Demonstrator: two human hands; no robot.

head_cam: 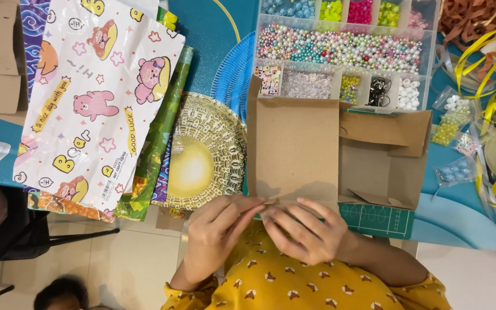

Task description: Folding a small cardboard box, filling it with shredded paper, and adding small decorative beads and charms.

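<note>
Teal craft table [208, 34] filling most of the frame, pale tiled floor along the lower left. At centre, brown cardboard box [340, 155], half assembled: left flap standing flat, right side folded into an open tray, inner flaps loose. Left hand [216, 229] and right hand [302, 229] meeting at the box's lower edge, fingers curled and pinched together; whatever sits between the fingertips too small to tell. Judging by this, folding begun, closing and filling not yet done. Above the box, clear plastic compartment organiser of coloured beads [343, 49], untouched. Left of centre, round woven gold plate [202, 155]; upper left, pink-and-white bear-printed mailing bag [96, 97]. Yellow curling ribbon [492, 63] at the right edge.
</note>
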